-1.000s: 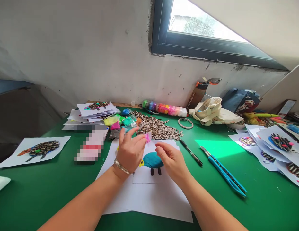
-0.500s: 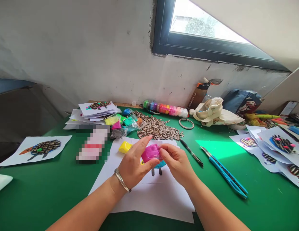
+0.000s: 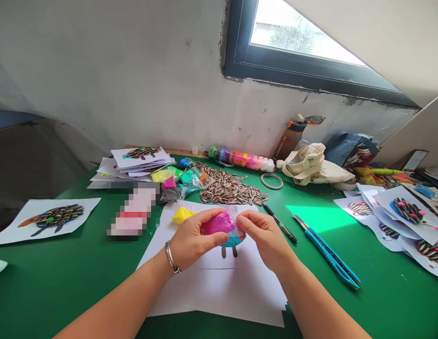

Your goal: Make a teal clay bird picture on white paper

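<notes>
My left hand (image 3: 195, 238) is closed around a lump of magenta modelling clay (image 3: 220, 222), thumb in front and fingers behind. My right hand (image 3: 263, 235) pinches the clear plastic wrapper (image 3: 239, 225) at the clay's right side. Both hands are held above white paper (image 3: 219, 296). On that paper a blue clay shape (image 3: 234, 240) with two dark legs shows partly below the magenta lump; the rest of it is hidden by my hands. A yellow clay packet (image 3: 182, 215) lies just beyond my left hand.
Sunflower seeds (image 3: 227, 186) are heaped at the back, beside several clay packets (image 3: 187, 178). A black pen (image 3: 280, 225) and a blue utility knife (image 3: 328, 252), blade out, lie to the right. Seed pictures on paper (image 3: 59, 219) rest at both sides. A tape roll (image 3: 271, 181) lies behind.
My left fingers have closed from a spread pose onto the magenta clay. My right hand has moved slightly right, with the wrapper's edge in its pinch. The view has shifted a little.
</notes>
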Demonstrator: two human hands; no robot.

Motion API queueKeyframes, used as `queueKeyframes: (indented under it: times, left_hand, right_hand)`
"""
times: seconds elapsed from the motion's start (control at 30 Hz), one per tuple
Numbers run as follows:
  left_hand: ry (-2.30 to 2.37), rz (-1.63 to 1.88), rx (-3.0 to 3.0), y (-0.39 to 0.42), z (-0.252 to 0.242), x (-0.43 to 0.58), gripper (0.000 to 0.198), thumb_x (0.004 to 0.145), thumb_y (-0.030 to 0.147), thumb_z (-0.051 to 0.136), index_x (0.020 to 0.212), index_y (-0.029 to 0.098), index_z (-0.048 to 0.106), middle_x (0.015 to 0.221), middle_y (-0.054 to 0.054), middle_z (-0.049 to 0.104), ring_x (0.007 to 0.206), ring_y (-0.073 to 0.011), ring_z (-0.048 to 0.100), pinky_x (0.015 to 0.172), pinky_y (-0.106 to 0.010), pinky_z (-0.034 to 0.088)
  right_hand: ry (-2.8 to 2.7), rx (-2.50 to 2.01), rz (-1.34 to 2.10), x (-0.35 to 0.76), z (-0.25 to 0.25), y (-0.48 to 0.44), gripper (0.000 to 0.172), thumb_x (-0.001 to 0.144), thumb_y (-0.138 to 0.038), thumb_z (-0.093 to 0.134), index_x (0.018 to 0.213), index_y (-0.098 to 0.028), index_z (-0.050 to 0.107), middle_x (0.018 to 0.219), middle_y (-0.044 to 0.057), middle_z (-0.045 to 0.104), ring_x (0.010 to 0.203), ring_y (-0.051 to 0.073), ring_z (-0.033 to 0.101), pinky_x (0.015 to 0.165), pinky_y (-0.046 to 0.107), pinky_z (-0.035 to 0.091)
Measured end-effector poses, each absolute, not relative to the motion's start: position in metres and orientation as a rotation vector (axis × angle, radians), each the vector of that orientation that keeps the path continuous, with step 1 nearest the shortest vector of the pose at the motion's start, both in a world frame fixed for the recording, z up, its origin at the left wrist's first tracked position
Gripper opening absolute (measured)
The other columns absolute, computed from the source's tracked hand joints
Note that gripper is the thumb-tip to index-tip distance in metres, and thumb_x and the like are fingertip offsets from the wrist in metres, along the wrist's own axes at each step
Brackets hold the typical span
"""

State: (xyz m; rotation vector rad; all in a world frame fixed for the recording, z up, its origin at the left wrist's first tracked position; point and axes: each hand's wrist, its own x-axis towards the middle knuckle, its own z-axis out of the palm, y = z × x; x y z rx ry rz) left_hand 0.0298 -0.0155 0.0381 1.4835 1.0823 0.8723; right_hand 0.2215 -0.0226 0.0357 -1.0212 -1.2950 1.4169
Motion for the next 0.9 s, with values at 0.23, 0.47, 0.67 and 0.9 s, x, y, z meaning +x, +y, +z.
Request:
queueKeyframes:
  times: [0.23, 0.47, 0.67, 0.9]
  left_hand:
    - [0.889, 0.827, 1.302, -0.016, 0.046, 0.029, 0.054, 0.067, 0.034, 0.08, 0.115, 0.017, 0.064, 0.098, -0.006, 0.065, 0.083, -0.0191, 0.061, 0.068, -0.028, 0.053]
    - [0.897, 0.839, 1.286, -0.013, 0.047, 0.027, 0.049, 0.067, 0.032, 0.079, 0.11, 0.015, 0.064, 0.092, -0.004, 0.063, 0.075, -0.0154, 0.057, 0.061, -0.024, 0.05]
    - [0.965, 0.835, 1.377, -0.01, 0.043, 0.024, 0.049, 0.067, 0.036, 0.077, 0.11, 0.015, 0.065, 0.095, -0.007, 0.064, 0.076, -0.0175, 0.058, 0.062, -0.026, 0.049]
    - [1.022, 0.858, 1.343, -0.005, 0.037, 0.021, 0.058, 0.067, 0.041, 0.077, 0.117, 0.015, 0.061, 0.097, -0.007, 0.064, 0.077, -0.0188, 0.059, 0.066, -0.03, 0.051]
  right_hand:
    - [-1.112, -0.951, 1.662, 0.223, 0.032, -0.021, 0.032, 0.08, -0.034, 0.066, 0.059, -0.017, 0.051, 0.052, -0.005, 0.042, 0.052, 0.008, 0.034, 0.052, 0.023, 0.027]
    - [-1.318, -1.082, 1.341, 0.22, 0.028, -0.023, 0.017, 0.082, -0.032, 0.066, 0.074, -0.018, 0.059, 0.066, -0.002, 0.051, 0.062, 0.011, 0.043, 0.058, 0.025, 0.034]
    - [-1.555, -1.027, 1.101, 0.22, 0.034, -0.029, 0.009, 0.086, -0.028, 0.062, 0.091, -0.024, 0.068, 0.084, 0.001, 0.06, 0.076, 0.015, 0.052, 0.068, 0.029, 0.042]
    - [-1.709, -1.066, 1.084, 0.218, 0.039, -0.031, 0.02, 0.089, -0.029, 0.058, 0.103, -0.026, 0.071, 0.088, 0.003, 0.063, 0.077, 0.016, 0.054, 0.068, 0.031, 0.044]
